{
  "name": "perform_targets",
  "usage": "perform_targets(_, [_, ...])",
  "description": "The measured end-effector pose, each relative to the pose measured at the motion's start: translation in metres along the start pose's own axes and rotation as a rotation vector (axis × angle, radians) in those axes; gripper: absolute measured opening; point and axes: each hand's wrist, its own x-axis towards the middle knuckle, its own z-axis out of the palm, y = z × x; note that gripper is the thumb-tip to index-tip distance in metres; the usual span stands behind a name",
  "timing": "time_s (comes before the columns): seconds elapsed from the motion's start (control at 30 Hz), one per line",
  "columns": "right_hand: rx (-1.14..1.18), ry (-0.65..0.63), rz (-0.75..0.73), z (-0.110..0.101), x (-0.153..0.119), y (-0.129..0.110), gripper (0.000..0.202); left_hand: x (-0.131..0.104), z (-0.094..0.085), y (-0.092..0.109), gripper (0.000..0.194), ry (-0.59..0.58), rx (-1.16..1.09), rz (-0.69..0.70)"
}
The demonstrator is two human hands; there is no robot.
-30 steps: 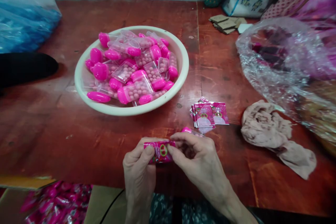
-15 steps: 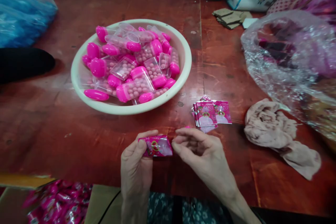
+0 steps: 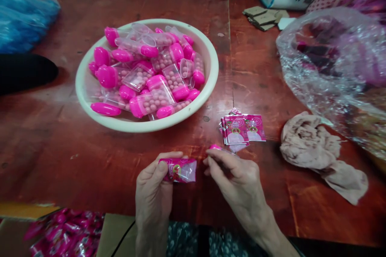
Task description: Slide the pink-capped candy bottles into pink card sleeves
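Note:
My left hand [image 3: 155, 184] pinches a small pink printed sachet [image 3: 181, 170] between thumb and fingers, its free end pointing right. To the right of it, apart from the sachet, my right hand [image 3: 230, 176] has its thumb and fingertips drawn together; anything between them is hidden. Just beyond its index finger shows the pink cap of a clear container [image 3: 215, 147], mostly covered by the hand; whether it is held or lies on the table I cannot tell. A small pile of flat pink sachets [image 3: 237, 129] lies past the right hand.
Behind the hands stands a cream basin [image 3: 212, 88] full of clear, pink-capped containers [image 3: 159, 98] with pink balls inside. A crumpled cloth [image 3: 310, 142] and plastic bag [image 3: 301, 64] lie right. Filled pink packets [image 3: 69, 233] sit below the table edge. A blue-filled bag [image 3: 27, 20] is left.
My right hand has drawn back to the right, away from the sachet, and its fingertips have come together. More of the pink cap shows. The view has shifted slightly.

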Motion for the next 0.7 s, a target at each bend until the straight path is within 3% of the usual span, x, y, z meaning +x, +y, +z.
perform_targets(0.17, [0.179, -0.050, 0.055, 0.000, 0.002, -0.004, 0.023, 0.001, 0.001, 0.001, 0.020, 0.018, -0.001, -0.010])
perform_targets(0.23, [0.150, -0.091, 0.004, 0.002, 0.003, -0.007, 0.026, 0.000, 0.003, 0.000, 0.019, -0.005, 0.001, -0.036])
perform_targets(0.33, [0.053, -0.087, -0.129, 0.006, 0.001, -0.006, 0.013, -0.001, 0.005, -0.002, 0.019, -0.028, 0.001, -0.073])
perform_targets(0.47, [-0.108, -0.056, -0.277, 0.009, -0.004, 0.006, 0.025, 0.000, 0.005, -0.004, 0.017, 0.009, 0.017, -0.087])
perform_targets(0.6, [-0.085, 0.035, -0.142, 0.003, -0.003, 0.012, 0.028, 0.003, 0.002, -0.002, 0.014, 0.142, 0.008, -0.023])
perform_targets(0.7, [0.099, -0.065, -0.088, 0.000, 0.000, 0.003, 0.018, 0.004, 0.000, 0.000, 0.014, 0.180, 0.013, 0.011])
